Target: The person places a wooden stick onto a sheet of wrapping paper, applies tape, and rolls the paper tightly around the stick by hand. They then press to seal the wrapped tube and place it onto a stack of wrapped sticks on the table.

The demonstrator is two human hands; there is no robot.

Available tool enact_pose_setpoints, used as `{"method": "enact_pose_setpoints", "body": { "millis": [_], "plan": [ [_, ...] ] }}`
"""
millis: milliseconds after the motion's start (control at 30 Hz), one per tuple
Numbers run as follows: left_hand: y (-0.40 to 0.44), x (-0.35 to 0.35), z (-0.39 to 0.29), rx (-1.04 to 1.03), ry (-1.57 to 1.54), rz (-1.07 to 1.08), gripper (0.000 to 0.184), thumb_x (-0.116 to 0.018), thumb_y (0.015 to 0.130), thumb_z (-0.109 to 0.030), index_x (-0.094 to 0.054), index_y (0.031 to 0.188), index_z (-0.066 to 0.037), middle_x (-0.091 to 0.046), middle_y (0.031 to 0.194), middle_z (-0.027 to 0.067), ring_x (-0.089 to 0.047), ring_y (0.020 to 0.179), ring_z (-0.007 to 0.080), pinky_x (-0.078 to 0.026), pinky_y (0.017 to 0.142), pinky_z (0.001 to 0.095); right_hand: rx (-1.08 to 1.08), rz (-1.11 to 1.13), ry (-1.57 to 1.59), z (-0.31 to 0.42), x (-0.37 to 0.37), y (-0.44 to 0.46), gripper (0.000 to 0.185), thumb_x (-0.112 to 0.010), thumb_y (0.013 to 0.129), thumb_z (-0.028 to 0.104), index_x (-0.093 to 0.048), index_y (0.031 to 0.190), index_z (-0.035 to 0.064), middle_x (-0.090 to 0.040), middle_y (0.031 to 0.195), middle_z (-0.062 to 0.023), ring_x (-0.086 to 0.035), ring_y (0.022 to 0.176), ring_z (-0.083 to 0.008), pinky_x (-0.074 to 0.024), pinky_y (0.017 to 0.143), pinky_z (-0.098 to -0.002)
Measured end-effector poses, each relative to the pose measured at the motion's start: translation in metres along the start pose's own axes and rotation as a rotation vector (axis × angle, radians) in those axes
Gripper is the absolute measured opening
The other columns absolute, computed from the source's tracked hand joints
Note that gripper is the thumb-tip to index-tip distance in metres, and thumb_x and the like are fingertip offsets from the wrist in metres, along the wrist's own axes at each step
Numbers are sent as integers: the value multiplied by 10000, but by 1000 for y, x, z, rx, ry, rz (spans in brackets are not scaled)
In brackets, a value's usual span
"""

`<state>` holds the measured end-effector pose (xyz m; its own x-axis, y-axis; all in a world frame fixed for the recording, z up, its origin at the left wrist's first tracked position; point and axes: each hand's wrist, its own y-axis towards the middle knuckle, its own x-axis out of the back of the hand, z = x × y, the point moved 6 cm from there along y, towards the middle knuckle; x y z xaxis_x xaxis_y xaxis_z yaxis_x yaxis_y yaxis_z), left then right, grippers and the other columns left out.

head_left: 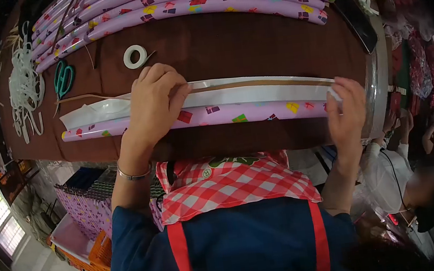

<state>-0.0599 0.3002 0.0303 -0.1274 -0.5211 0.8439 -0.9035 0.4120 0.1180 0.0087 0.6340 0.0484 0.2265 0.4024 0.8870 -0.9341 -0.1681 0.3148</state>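
A purple gift-print wrapping paper roll (209, 116) lies across the table in front of me, with its white inner flap (255, 92) turned up along the far side. Along that flap runs a thin brown strip (264, 82), whose loose tail reaches left past the flap. My left hand (154, 102) is over the left half of the flap, thumb and fingers pinched together at the strip; the exact grip is partly hidden. At the roll's right end, my right hand (347, 107) has its bent fingers and thumb around the edge of the paper.
Several finished purple rolls (186, 5) lie at the back. Nearby are a white tape roll (135, 56), green-handled scissors (63, 80), a tangle of white strips (24, 88) and a dark phone (356, 18). Another person (393, 174) sits at right; an orange basket (100, 250) stands lower left.
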Motion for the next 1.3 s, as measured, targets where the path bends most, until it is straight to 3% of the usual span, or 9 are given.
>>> {"method": "enact_pose_setpoints", "body": {
  "millis": [233, 667, 1300],
  "plan": [
    [-15, 30, 29, 68, 54, -63, 96, -722, 820, -103, -676, 820, -19, -634, 877, 105, -597, 832, 319, -479, 737, 424, 216, 94, 149, 49, -45, -10, 322, -751, 783, 91, -655, 1082, 22, -631, 1210, -137, -566, 1126, -363, -475, 943, -461],
    [-64, 85, 98, 398, 146, -227, 142, -723, 872, -121, -667, 866, 10, -641, 939, 110, -617, 865, 274, -481, 777, 374, 207, 92, 130, 48, -48, -8, 281, -749, 793, 115, -688, 1047, 10, -650, 1206, -123, -573, 1141, -339, -452, 960, -459],
    [-96, 105, 138, 485, 348, -221, 134, -714, 884, -153, -711, 938, -30, -679, 1006, 80, -642, 929, 269, -499, 817, 369, 222, 66, 131, 53, -47, -8, 263, -741, 812, 142, -687, 1037, 17, -654, 1160, -128, -575, 1126, -328, -455, 938, -441]
  ]
}}
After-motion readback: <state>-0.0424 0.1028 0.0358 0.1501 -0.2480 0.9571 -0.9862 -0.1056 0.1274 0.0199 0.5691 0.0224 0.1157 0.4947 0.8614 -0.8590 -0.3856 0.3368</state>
